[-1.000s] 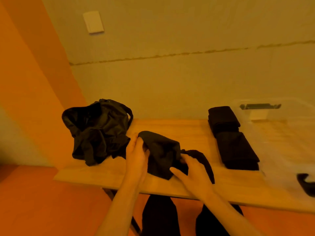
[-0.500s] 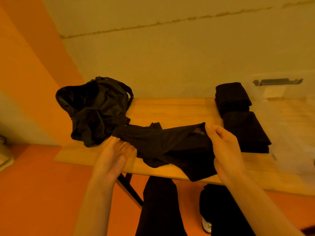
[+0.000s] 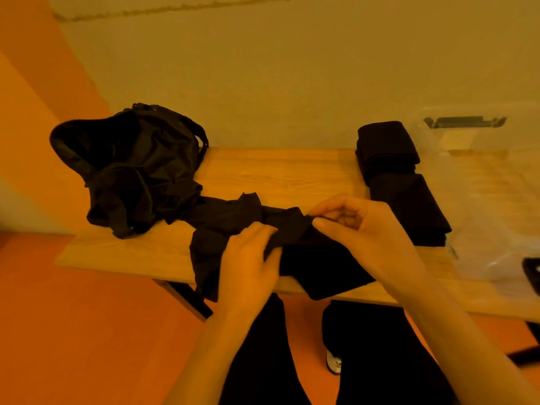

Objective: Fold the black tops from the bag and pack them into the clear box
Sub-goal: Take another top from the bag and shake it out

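Head view: wooden table (image 3: 277, 176) against pale wall (image 3: 292, 83), orange floor (image 3: 73, 331); left hand (image 3: 248, 264), right hand (image 3: 365, 232) both pinching black top (image 3: 228, 217)

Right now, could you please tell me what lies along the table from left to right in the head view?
The black bag → loose black top → folded black tops → clear box.

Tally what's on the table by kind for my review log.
Black bag: 1
Unfolded black top, gripped by left hand and right hand: 1
Folded black piles: 2
Clear box: 1
Total: 5
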`<act>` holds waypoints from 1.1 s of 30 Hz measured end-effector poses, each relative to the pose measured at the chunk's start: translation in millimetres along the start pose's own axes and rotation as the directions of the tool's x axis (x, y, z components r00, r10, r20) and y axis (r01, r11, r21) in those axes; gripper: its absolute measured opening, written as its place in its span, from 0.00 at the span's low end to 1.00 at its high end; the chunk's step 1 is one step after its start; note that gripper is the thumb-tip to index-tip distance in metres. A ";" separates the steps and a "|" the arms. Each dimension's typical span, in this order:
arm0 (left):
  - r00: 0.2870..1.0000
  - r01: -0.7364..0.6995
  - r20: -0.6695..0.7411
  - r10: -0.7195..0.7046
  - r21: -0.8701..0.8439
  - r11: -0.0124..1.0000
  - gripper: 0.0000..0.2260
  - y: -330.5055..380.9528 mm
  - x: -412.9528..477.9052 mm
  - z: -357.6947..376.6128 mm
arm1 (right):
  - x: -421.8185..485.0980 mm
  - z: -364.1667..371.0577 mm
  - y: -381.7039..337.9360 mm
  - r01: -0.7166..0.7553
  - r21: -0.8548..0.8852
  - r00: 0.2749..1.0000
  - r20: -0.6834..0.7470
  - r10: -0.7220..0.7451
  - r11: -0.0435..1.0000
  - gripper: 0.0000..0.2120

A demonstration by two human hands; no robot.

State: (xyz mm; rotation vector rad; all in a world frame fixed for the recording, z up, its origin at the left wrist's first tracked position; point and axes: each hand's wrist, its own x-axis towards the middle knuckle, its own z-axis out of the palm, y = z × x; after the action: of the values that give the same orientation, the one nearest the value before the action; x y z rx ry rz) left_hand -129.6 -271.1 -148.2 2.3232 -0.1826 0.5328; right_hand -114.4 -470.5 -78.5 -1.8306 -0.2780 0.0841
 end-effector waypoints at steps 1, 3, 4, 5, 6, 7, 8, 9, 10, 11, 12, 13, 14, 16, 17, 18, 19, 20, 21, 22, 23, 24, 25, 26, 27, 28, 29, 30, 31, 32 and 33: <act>0.996 0.086 -0.014 -0.087 -0.068 0.994 0.07 -2.2 1.3 -9.2 | -2.0 -2.5 4.9 0.024 -0.089 0.999 0.037 -0.021 0.996 0.06; 0.986 0.094 0.149 -0.069 -0.164 0.982 0.09 -12.7 -0.2 -31.2 | -5.2 -6.7 10.9 0.021 -0.212 0.989 0.145 0.010 0.977 0.06; 0.950 0.024 0.310 0.030 -0.171 0.985 0.09 -20.0 -0.3 -43.5 | -2.6 -7.3 12.6 0.003 -0.252 0.983 0.180 0.043 0.968 0.10; 0.874 -0.003 0.475 0.105 -0.211 0.977 0.15 -24.7 0.1 -55.1 | 3.0 -5.6 14.7 -0.022 -0.271 0.980 0.185 0.074 0.962 0.14; 0.817 0.017 0.558 0.143 -0.272 0.962 0.23 -32.9 3.5 -62.7 | 11.9 -1.4 18.0 -0.046 -0.276 0.982 0.166 0.094 0.960 0.17; 0.824 0.057 0.553 0.126 -0.301 0.952 0.29 -39.0 8.9 -65.9 | 24.2 5.0 23.5 -0.069 -0.280 0.987 0.120 0.106 0.958 0.18; 0.888 0.082 0.458 0.055 -0.274 0.958 0.32 -44.6 15.8 -64.8 | 39.4 13.4 30.2 -0.093 -0.320 0.992 0.054 0.116 0.943 0.17; 0.946 0.124 0.320 -0.055 -0.201 0.972 0.32 -49.6 24.1 -61.6 | 54.5 22.4 37.6 -0.113 -0.422 0.993 -0.008 0.120 0.900 0.18; 0.957 0.208 0.220 -0.189 -0.065 0.976 0.32 -52.1 33.0 -55.6 | 68.0 32.4 46.0 -0.125 -0.561 0.991 -0.040 0.124 0.818 0.21; 0.935 0.290 0.181 -0.304 0.104 0.952 0.32 -53.5 41.8 -49.6 | 77.9 42.5 53.2 -0.132 -0.667 0.989 -0.045 0.137 0.734 0.23; 0.917 0.302 0.178 -0.357 0.275 0.913 0.31 -55.8 47.6 -43.3 | 83.8 51.9 58.9 -0.133 -0.715 0.989 -0.049 0.141 0.687 0.22; 0.916 0.252 0.195 -0.350 0.399 0.882 0.29 -61.1 49.9 -36.8 | 86.2 58.6 61.9 -0.123 -0.723 0.991 -0.056 0.119 0.680 0.19; 0.937 0.175 0.199 -0.287 0.445 0.878 0.24 -71.0 51.7 -31.4 | 85.8 61.6 64.4 -0.103 -0.677 0.995 -0.077 0.068 0.728 0.13; 0.982 0.119 0.106 -0.159 0.316 0.941 0.10 -81.5 49.9 -29.9 | 71.7 58.9 62.8 -0.072 -0.477 0.977 -0.213 -0.035 0.876 0.05; 0.987 0.159 -0.005 -0.161 0.183 0.970 0.05 -78.0 46.5 -34.3 | 61.3 54.8 60.2 -0.056 -0.414 0.948 -0.307 -0.082 0.909 0.07; 0.966 0.225 -0.137 -0.218 0.035 0.974 0.03 -73.6 40.1 -40.3 | 49.8 50.0 58.8 -0.044 -0.381 0.913 -0.390 -0.117 0.924 0.08; 0.914 0.293 -0.257 -0.314 -0.115 0.949 0.04 -65.1 32.5 -46.9 | 37.3 44.6 58.3 -0.043 -0.364 0.888 -0.441 -0.132 0.930 0.08; 0.841 0.356 -0.326 -0.433 -0.270 0.895 0.04 -60.1 21.7 -52.9 | 26.4 39.6 59.4 -0.049 -0.364 0.880 -0.457 -0.132 0.930 0.09; 0.771 0.392 -0.347 -0.534 -0.402 0.827 0.04 -59.6 8.0 -56.3 | 17.5 35.7 61.3 -0.067 -0.393 0.886 -0.446 -0.127 0.917 0.09; 0.720 0.411 -0.315 -0.619 -0.525 0.745 0.03 -60.2 -4.8 -58.6 | 12.1 33.3 64.9 -0.085 -0.450 0.904 -0.410 -0.121 0.889 0.10; 0.693 0.427 -0.227 -0.684 -0.636 0.643 0.06 -63.9 -14.1 -59.7 | 10.7 33.2 66.5 -0.098 -0.520 0.931 -0.349 -0.107 0.849 0.09; 0.678 0.458 -0.131 -0.724 -0.695 0.554 0.15 -64.8 -18.6 -61.6 | 14.1 35.1 66.1 -0.106 -0.584 0.955 -0.287 -0.082 0.805 0.08; 0.661 0.490 -0.066 -0.747 -0.717 0.496 0.25 -65.8 -16.7 -63.1 | 21.0 39.4 62.5 -0.112 -0.630 0.969 -0.241 -0.056 0.768 0.09; 0.643 0.526 -0.022 -0.765 -0.713 0.463 0.31 -63.5 -11.2 -65.4 | 30.7 46.0 57.8 -0.114 -0.655 0.975 -0.219 -0.043 0.747 0.12; 0.635 0.554 -0.017 -0.772 -0.686 0.471 0.29 -62.3 -4.3 -66.0 | 42.6 54.4 53.6 -0.117 -0.659 0.977 -0.211 -0.034 0.743 0.17; 0.635 0.585 -0.023 -0.772 -0.638 0.501 0.25 -62.9 3.6 -66.6 | 56.2 63.8 50.9 -0.119 -0.654 0.981 -0.196 -0.016 0.747 0.22; 0.646 0.603 -0.039 -0.763 -0.587 0.540 0.23 -66.1 12.1 -66.6 | 69.9 73.2 47.9 -0.132 -0.662 0.987 -0.157 0.036 0.738 0.26; 0.669 0.621 -0.044 -0.742 -0.516 0.590 0.23 -69.9 19.6 -67.0 | 82.8 82.0 47.2 -0.141 -0.695 0.990 -0.098 0.102 0.705 0.27; 0.714 0.619 -0.055 -0.698 -0.418 0.665 0.23 -75.1 24.6 -67.2 | 91.8 89.6 48.0 -0.137 -0.733 0.986 -0.036 0.162 0.667 0.24; 0.765 0.597 -0.073 -0.640 -0.294 0.747 0.21 -78.7 25.7 -68.6 | 95.7 94.6 49.6 -0.118 -0.752 0.983 0.003 0.183 0.649 0.18; 0.806 0.564 -0.092 -0.584 -0.178 0.806 0.19 -83.3 22.9 -71.4 | 94.8 95.6 51.6 -0.104 -0.751 0.985 0.012 0.171 0.652 0.12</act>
State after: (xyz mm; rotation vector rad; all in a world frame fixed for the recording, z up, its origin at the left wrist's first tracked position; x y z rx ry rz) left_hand -108.6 -161.1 -145.2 2.0436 0.5320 0.3533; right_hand -34.4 -371.6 -146.1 -2.6950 -0.2452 0.1709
